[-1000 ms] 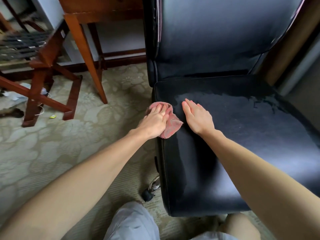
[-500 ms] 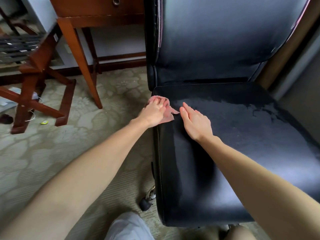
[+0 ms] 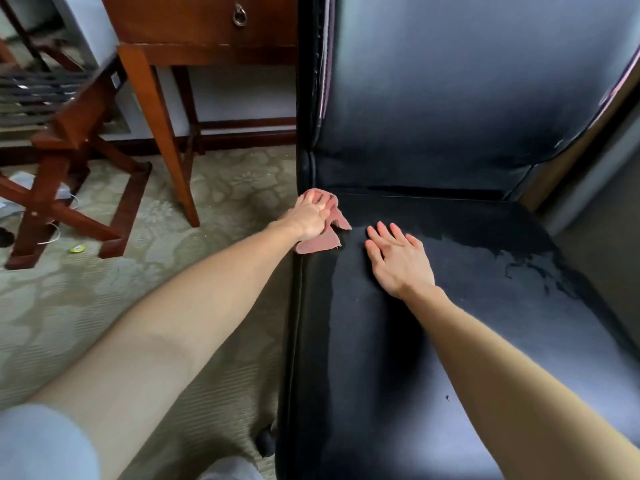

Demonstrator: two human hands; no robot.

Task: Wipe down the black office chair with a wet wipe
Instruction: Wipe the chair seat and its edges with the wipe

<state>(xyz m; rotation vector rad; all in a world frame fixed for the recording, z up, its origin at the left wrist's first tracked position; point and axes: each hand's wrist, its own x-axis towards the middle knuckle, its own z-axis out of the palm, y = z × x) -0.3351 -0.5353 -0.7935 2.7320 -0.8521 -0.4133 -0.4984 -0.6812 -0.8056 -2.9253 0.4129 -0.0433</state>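
Note:
The black office chair (image 3: 450,323) fills the right side of the view, its seat streaked with wet patches and its backrest upright behind. A pink cloth wipe (image 3: 322,239) lies on the seat's back left corner, by the backrest. My left hand (image 3: 310,216) presses on the wipe with its fingers curled over the cloth at the seat's edge. My right hand (image 3: 398,258) lies flat on the seat just right of the wipe, fingers straight and spread, holding nothing.
A wooden desk (image 3: 194,26) with a ring-pull drawer stands at the left of the chair, one leg (image 3: 162,133) near the seat corner. A wooden folding stand (image 3: 62,174) sits further left on the patterned carpet (image 3: 104,296). A chair caster (image 3: 265,441) shows below the seat.
My left hand slid the wipe backward along the seat's left edge to the corner by the backrest. My right hand stayed flat on the seat.

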